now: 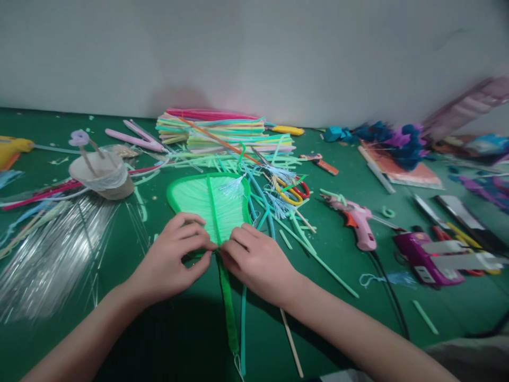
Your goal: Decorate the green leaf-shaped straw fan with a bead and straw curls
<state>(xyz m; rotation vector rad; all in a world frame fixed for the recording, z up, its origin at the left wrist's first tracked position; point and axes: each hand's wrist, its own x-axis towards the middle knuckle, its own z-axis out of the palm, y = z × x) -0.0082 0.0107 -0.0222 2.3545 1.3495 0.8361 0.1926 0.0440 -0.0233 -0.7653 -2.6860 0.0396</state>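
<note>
A green leaf-shaped hand fan (194, 199) lies on the table, with a darker green rim and a midrib down its middle. Its green-wrapped handle (227, 307) points toward me and ends in a thin pale loop (238, 365). My left hand (177, 260) pinches at the spot where blade and handle meet, thumb and fingertips together. From the other side my right hand (254, 260) closes its curled fingers on the same spot. Whatever small thing may be between the fingertips is hidden. A pale blue tassel (234, 187) rests over the blade's upper right.
Behind the fan lies a stack of coloured pipe cleaners (222, 130). Scissors (292, 191) lie right of it, then a pink glue gun (360, 223) with a cord and a magenta device (425, 257). At left stand a paper cup (101, 175) and silvery strands (55, 260).
</note>
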